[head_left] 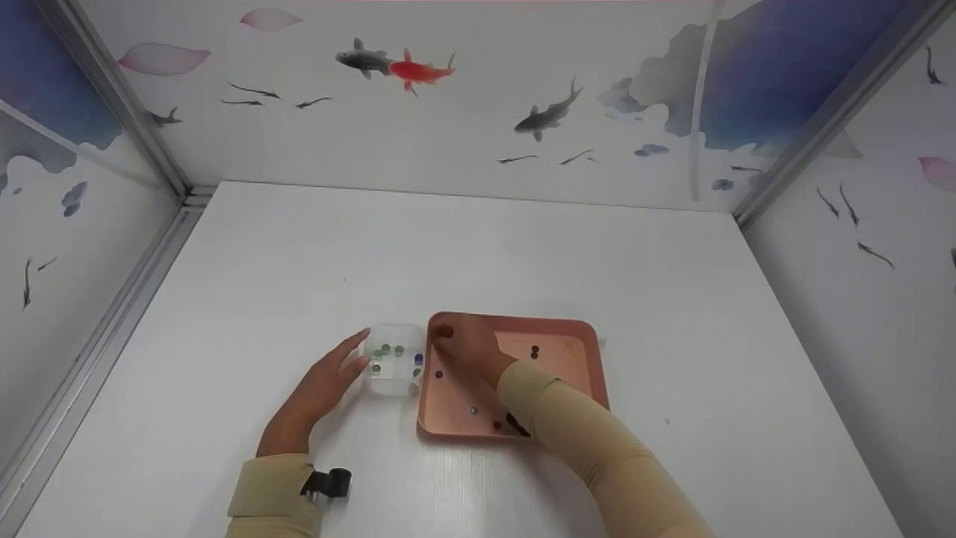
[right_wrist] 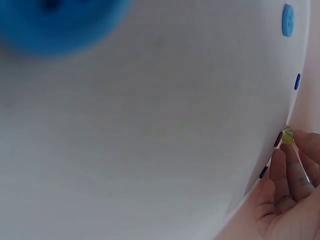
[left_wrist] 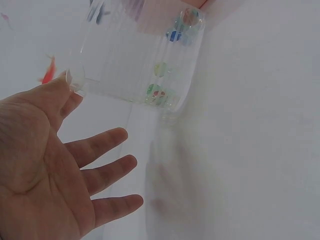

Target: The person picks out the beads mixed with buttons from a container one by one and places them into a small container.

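Note:
My left hand [head_left: 325,388] is at the left side of a clear plastic box [head_left: 393,387]. In the left wrist view its thumb and index finger pinch the rim, while the other fingers spread away from it. Several glass marbles [head_left: 386,349] lie inside the box, green, blue and clear. My right hand [head_left: 470,345] is over the upper left corner of a pink tray [head_left: 549,326]. Its thumb and fingers pinch a yellow-green marble [right_wrist: 288,136], seen in the right wrist view. In the head view that marble is hidden by the hand.
The tray also holds a blue marble [head_left: 438,374], a grey one [head_left: 473,410] and dark ones [head_left: 535,351]. The right forearm covers its lower right part. A white table [head_left: 299,246] lies under everything, with painted walls around. A pale surface with a blue button-like disc [right_wrist: 288,20] fills much of the right wrist view.

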{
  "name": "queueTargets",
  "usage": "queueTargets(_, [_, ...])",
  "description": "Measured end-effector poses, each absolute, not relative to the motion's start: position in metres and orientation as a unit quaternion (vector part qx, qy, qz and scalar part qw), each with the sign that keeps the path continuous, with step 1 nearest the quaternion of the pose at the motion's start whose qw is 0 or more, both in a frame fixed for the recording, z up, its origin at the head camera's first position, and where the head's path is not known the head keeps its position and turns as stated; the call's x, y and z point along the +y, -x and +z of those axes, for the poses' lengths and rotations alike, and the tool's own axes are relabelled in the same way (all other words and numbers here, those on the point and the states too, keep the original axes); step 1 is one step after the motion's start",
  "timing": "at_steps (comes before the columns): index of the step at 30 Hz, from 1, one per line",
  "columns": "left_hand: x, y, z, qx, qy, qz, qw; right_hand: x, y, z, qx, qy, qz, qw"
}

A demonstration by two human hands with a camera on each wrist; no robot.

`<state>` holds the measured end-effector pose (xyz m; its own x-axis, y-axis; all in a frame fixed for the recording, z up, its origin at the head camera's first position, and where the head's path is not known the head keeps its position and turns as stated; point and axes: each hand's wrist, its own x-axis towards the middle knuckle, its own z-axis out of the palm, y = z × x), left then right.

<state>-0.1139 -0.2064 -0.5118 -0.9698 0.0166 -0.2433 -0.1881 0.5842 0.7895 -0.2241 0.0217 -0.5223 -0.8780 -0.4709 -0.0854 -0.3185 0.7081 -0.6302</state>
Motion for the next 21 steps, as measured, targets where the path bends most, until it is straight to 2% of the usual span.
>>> queueTargets(12, [-0.2073,0.1149,-0.5118,0.886,0.046,0.447,0.113,0.0214,0.2237,-0.5227,0.917,0.22,-0.313,0.112])
queueTargets(21, [-0.2066,0.1138,-0.512,0.885,0.044,0.45,0.108,0.0263,0.225,-0.5201,0.911,0.212,-0.328,0.136])
